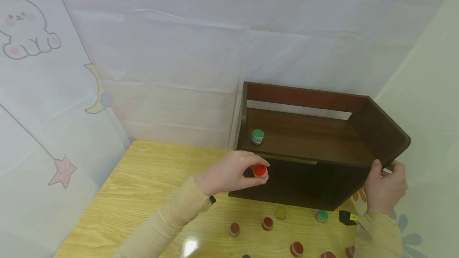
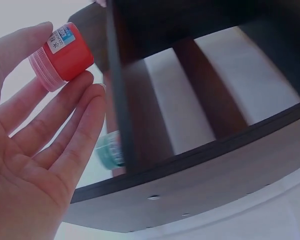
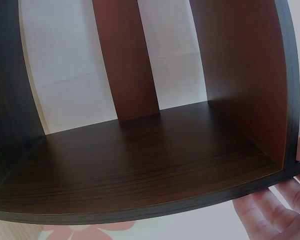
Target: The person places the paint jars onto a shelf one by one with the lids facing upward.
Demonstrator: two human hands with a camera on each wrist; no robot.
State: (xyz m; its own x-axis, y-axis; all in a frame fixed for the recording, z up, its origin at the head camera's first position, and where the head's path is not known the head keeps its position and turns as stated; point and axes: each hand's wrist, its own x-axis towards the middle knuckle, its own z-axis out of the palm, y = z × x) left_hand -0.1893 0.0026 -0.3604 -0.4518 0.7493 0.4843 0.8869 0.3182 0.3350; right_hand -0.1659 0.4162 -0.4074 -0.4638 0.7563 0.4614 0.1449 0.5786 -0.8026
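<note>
My left hand (image 1: pixel 231 172) pinches a small paint jar (image 1: pixel 260 171) with a red lid between thumb and fingers, in front of the dark brown shelf (image 1: pixel 305 134). Seen in the left wrist view, the red jar (image 2: pixel 70 55) bears a white and blue label and lies tilted in the fingertips. On the shelf's upper board, toward its left end, stands a green-lidded paint jar (image 1: pixel 257 136). My right hand (image 1: pixel 386 186) grips the shelf's front right corner; in the right wrist view its fingers (image 3: pixel 270 210) curl round the board's edge.
Several more paint jars stand on the wooden table (image 1: pixel 154 194) before the shelf, among them a yellow one (image 1: pixel 281 212), a green one (image 1: pixel 322 215) and a dark red one (image 1: pixel 267 223). White printed cloth (image 1: pixel 172 51) hangs behind and at both sides.
</note>
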